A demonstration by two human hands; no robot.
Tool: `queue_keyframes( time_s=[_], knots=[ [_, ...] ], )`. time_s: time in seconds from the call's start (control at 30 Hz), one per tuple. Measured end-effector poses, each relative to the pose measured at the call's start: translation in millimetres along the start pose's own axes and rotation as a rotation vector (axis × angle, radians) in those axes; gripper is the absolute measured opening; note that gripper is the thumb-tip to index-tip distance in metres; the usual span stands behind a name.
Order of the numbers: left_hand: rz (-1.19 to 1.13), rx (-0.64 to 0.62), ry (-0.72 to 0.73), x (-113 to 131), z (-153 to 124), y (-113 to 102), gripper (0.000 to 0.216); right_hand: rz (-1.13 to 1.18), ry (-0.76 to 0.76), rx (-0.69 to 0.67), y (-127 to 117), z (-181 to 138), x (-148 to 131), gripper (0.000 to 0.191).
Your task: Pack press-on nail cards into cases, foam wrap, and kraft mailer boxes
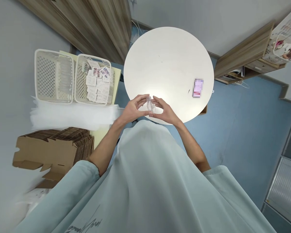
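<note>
Between my two hands is a small clear plastic piece point(149, 104), like a shallow see-through case, held above the near edge of the round white table point(167, 58). My left hand point(135, 108) grips its left side, thumb below and fingers above. From the other side my right hand point(164, 110) curls its fingers and thumb around the right edge. Whether the piece is one part or two halves pressed together, I cannot tell.
A blurred-out pinkish flat thing point(198, 88) lies at the table's right. To the left stand a basket of clear cases point(42, 76) and a basket with printed cards point(81, 87). White sheets point(75, 116) and stacked flat cardboard boxes point(55, 150) lie nearer me.
</note>
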State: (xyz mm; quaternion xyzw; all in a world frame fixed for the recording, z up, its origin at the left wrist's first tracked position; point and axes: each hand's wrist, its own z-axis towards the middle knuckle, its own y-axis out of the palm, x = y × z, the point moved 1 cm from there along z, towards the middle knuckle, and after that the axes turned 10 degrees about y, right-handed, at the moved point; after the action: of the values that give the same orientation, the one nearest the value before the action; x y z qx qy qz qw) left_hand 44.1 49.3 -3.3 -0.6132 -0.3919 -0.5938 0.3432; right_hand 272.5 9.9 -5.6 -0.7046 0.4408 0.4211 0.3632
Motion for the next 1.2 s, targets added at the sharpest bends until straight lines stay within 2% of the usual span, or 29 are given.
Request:
queue_keyframes(
  time_s=[0.13, 0.33, 0.6, 0.8, 0.93, 1.1, 1.2],
  knots=[
    [-0.030, -0.005, 0.004, -7.0, -1.4, 12.1, 0.090, 0.061, 0.011, -0.032, -2.1, -3.2, 10.1, 0.090],
    [-0.035, 0.012, 0.007, -7.3, -7.0, 15.9, 0.084, 0.136, 0.056, -0.021, -1.1, -6.0, 9.2, 0.085],
    [0.013, 0.029, 0.030, 5.3, -6.7, 9.4, 0.084, 0.132, 0.037, 0.025, 5.3, 2.2, 7.5, 0.089],
    [0.042, 0.029, 0.007, 10.8, -8.3, -0.1, 0.090, 0.034, -0.013, 0.064, 9.2, 6.1, 1.2, 0.086],
    [-0.093, 0.058, -0.096, 12.1, -10.2, -9.1, 0.096, -0.117, -0.098, 0.096, 11.2, 6.6, -5.3, 0.083],
    [-0.293, -0.017, -0.338, 12.1, -10.0, -16.6, 0.100, -0.250, -0.142, 0.085, 12.2, 5.0, -14.6, 0.082],
    [-0.286, 0.018, -0.343, 11.5, -9.0, -17.1, 0.098, -0.248, -0.159, 0.066, 14.4, 3.7, -18.1, 0.091]
  ],
)
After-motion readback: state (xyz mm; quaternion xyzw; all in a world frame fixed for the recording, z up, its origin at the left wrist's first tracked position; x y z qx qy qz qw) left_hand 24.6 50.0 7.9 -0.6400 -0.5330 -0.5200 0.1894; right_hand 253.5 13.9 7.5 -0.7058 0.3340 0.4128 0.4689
